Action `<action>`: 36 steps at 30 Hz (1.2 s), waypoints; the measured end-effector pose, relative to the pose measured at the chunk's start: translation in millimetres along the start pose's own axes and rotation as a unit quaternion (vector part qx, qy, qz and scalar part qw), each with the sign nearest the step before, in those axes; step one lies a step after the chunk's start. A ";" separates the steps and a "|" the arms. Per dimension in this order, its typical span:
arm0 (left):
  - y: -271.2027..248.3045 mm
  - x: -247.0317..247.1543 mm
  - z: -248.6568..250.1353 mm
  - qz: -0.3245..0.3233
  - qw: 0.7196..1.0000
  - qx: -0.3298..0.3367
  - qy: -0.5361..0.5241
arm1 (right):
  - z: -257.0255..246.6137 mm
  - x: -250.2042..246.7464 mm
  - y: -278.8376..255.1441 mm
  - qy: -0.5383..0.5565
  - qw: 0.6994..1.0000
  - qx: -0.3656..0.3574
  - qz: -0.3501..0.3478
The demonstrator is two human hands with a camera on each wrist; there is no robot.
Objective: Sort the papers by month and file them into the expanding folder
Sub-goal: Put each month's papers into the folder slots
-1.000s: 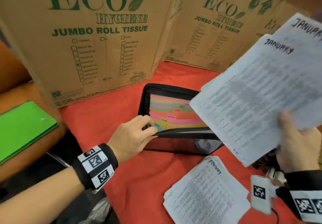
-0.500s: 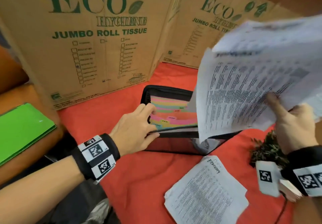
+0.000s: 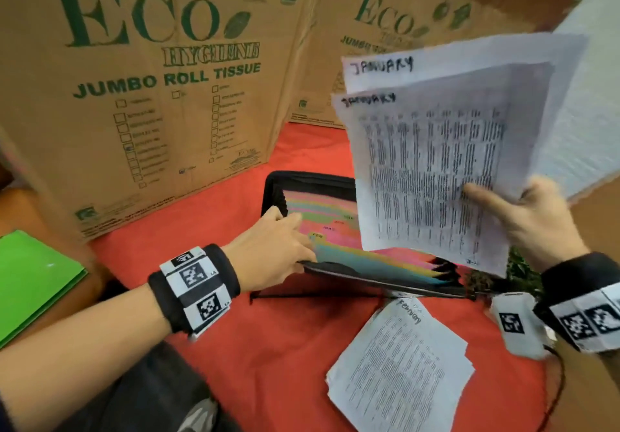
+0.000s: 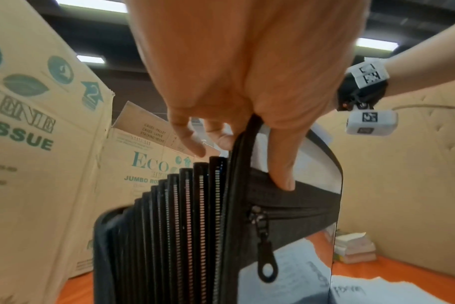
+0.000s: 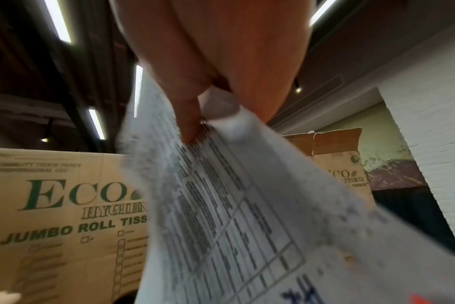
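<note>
The right hand (image 3: 533, 226) now holds the January papers (image 3: 432, 163) straight up above the expanding folder (image 3: 335, 230); the left hand (image 3: 271, 250) grips its front edge, pocket ready.

Matt cardboard boxes (image 3: 161, 72), red cloth (image 3: 278, 357) — smooth

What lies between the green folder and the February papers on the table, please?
In the head view, the left hand and forearm cross between green folder and February papers, over red cloth.
</note>
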State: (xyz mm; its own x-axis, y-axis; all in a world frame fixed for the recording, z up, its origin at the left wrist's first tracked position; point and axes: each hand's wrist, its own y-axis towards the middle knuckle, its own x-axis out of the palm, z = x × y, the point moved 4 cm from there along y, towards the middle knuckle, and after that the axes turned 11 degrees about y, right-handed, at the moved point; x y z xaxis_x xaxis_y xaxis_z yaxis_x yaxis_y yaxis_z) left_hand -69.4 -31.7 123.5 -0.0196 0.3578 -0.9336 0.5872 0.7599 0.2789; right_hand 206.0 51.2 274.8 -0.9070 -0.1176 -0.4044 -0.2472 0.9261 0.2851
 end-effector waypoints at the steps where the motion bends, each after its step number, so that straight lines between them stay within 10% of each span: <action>1: -0.1 0.7 -2.3 -0.009 1.000 -0.002 -0.003 | -2.2 3.3 -1.2 -0.007 1.000 -0.001 -0.006; 9: 6.5 10.3 -15.1 -0.106 0.994 -0.024 -0.002 | -35.6 7.9 -10.3 0.014 0.999 -0.037 0.027; 21: 2.5 7.2 -14.0 0.040 0.998 -0.035 -0.038 | -32.9 9.8 -6.8 -0.016 0.999 -0.037 -0.018; 36: -2.5 11.6 -16.6 0.011 0.991 -0.124 -0.058 | -6.1 19.9 9.4 -0.044 0.989 0.055 -0.129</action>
State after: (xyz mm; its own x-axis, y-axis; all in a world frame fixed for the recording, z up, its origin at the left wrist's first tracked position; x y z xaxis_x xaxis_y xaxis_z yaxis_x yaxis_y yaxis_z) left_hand -84.6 -20.5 115.7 0.0922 0.3216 -0.9424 0.3691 0.8679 0.3323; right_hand 183.5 55.4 274.8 -0.7838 -0.3286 -0.5269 -0.4237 0.9033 0.0670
